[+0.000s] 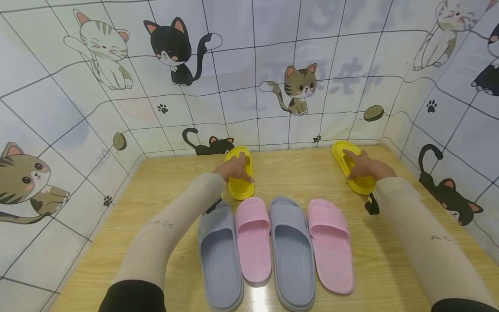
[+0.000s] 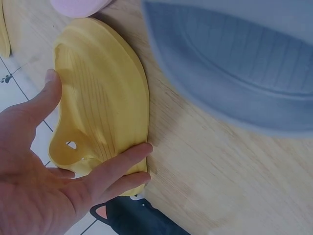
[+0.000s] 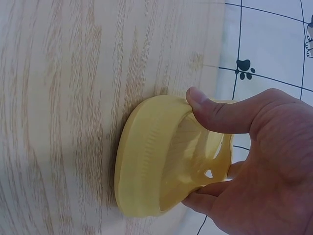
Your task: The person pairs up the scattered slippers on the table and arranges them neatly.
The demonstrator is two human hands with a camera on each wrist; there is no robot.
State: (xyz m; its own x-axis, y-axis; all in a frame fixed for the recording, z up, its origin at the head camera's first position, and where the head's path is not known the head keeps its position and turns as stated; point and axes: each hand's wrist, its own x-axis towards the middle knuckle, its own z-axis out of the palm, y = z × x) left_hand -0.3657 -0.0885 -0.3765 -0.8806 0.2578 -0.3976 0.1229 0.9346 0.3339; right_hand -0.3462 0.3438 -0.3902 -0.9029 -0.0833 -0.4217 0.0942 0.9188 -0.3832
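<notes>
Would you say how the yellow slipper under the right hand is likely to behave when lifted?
The yellow slipper looks thick and moulded, probably light foam that bends slightly. The right hand already wraps its strap, a handy hold. Flat-soled, it should slide, not roll.

Both arms wear long, close-fitting sleeves of pale beige cloth, smooth and plain, that run down to the wrists and leave the left hand (image 1: 236, 169) and right hand (image 1: 362, 166) bare. Each sleeve carries small faint grey letters printed partway along the forearm. Nearer the shoulders than that lettering, the beige ends against dark, nearly black cloth on both arms. A small black device sits strapped at each wrist, on the underside, just behind the hand. No rings or gloves show in the wrist views
</notes>
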